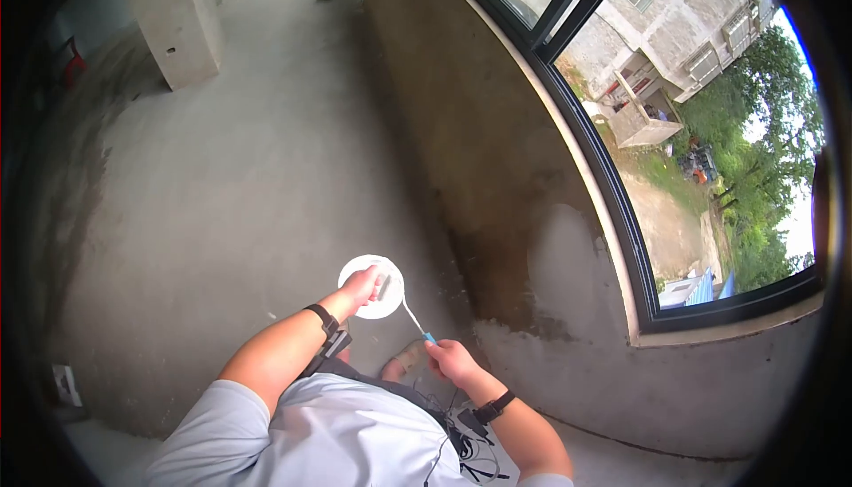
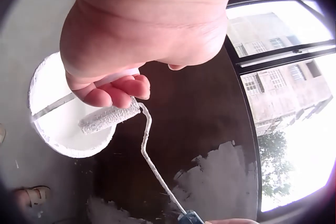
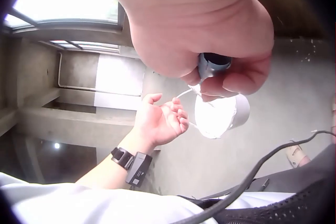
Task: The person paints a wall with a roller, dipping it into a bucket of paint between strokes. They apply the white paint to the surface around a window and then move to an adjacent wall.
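Note:
The left hand holds a white bucket by its handle, with fingers curled round the grip. White paint shows inside. A paint roller with a white-coated sleeve lies over the bucket's opening, just below the left fingers in the left wrist view. Its bent rod, also coated white, runs to a blue handle. That handle is gripped by the right hand, which is to the right of the bucket and nearer the body. The palm hides most of the handle.
A low wall with a lighter patch runs along the right, under a dark-framed window. Bare concrete floor stretches ahead to a pillar. Black cables hang by the waist.

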{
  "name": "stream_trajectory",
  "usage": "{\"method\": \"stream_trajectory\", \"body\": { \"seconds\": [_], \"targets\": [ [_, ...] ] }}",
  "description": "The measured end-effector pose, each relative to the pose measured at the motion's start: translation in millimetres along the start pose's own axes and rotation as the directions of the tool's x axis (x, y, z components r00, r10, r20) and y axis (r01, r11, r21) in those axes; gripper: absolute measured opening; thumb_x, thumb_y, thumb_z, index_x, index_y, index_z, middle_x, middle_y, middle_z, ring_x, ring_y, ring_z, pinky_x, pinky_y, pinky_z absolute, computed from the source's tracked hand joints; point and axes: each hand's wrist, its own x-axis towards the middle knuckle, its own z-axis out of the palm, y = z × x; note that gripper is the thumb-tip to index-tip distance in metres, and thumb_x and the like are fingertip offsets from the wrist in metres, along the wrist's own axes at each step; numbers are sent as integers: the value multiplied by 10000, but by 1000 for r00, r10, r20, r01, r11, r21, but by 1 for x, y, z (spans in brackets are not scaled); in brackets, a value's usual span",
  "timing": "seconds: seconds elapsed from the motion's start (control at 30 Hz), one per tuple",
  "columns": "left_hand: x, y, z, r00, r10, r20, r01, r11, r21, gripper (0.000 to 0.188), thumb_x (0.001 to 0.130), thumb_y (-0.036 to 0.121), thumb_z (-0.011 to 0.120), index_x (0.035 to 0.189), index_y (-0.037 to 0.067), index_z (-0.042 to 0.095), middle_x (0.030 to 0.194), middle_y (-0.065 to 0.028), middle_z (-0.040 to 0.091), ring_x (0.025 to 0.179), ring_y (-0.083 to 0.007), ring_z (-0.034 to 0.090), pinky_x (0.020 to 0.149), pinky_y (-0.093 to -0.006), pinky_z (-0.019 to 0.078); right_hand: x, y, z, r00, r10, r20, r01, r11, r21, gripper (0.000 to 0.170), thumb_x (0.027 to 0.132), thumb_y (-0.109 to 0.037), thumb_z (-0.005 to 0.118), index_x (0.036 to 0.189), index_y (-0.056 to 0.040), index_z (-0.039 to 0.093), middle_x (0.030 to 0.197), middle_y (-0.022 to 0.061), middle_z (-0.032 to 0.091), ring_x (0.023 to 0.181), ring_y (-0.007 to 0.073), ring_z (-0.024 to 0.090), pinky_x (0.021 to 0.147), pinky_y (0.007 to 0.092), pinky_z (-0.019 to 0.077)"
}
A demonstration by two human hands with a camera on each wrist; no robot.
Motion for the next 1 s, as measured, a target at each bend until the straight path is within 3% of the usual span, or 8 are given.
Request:
{"method": "stream_trajectory", "body": {
  "seconds": [0.1, 0.33, 0.57, 0.73, 0.87, 1.0],
  "targets": [
    [1, -8, 19, 995, 42, 92, -42, 999, -7, 351, 911, 414, 465, 742, 110, 508, 588, -9, 481, 527, -112, 473, 466, -267, 350, 19, 6, -3, 973, 149, 178, -179, 970, 163, 316, 1009, -305, 515, 865, -29, 571, 694, 41, 559, 517, 111, 459, 437, 275, 352],
    [-18, -9, 65, 996, 53, 74, -64, 986, 152, 322, 911, 378, 437, 777, 95, 517, 625, -30, 506, 578, -125, 501, 503, -274, 383, 39, 16, -12, 919, 296, 262, -373, 867, 330, 288, 1020, -272, 476, 857, -41, 530, 695, 22, 538, 514, 93, 435, 423, 265, 331],
    [-26, -12, 104, 987, 28, 161, -71, 961, 266, 294, 912, 331, 408, 785, 88, 515, 647, -42, 528, 595, -135, 516, 525, -294, 414, 39, 32, -27, 921, 232, 313, -368, 781, 505, 278, 1020, -288, 471, 850, -74, 521, 658, -23, 507, 473, 51, 402, 396, 205, 296],
    [-24, -8, 121, 970, 82, 231, -159, 927, 341, 291, 910, 320, 405, 799, 77, 520, 660, -51, 542, 608, -139, 525, 540, -294, 426, 26, 34, -40, 923, 193, 332, -368, 691, 623, 264, 1019, -292, 473, 861, -86, 520, 652, -44, 495, 472, 35, 389, 397, 192, 275],
    [-17, -4, 131, 969, 62, 239, -142, 932, 334, 290, 908, 315, 398, 801, 74, 519, 659, -54, 543, 610, -142, 529, 543, -291, 428, 10, 44, -50, 928, 196, 317, -367, 636, 679, 255, 1017, -293, 480, 875, -86, 525, 654, -42, 493, 472, 41, 379, 403, 196, 266],
    [-13, -2, 141, 971, 45, 234, -125, 932, 340, 296, 899, 333, 400, 814, 78, 523, 668, -52, 544, 628, -148, 539, 553, -300, 434, 1, 62, -58, 949, 173, 264, -307, 699, 646, 260, 1017, -293, 480, 880, -77, 528, 649, -24, 489, 475, 58, 380, 410, 216, 276]
  ]
}}
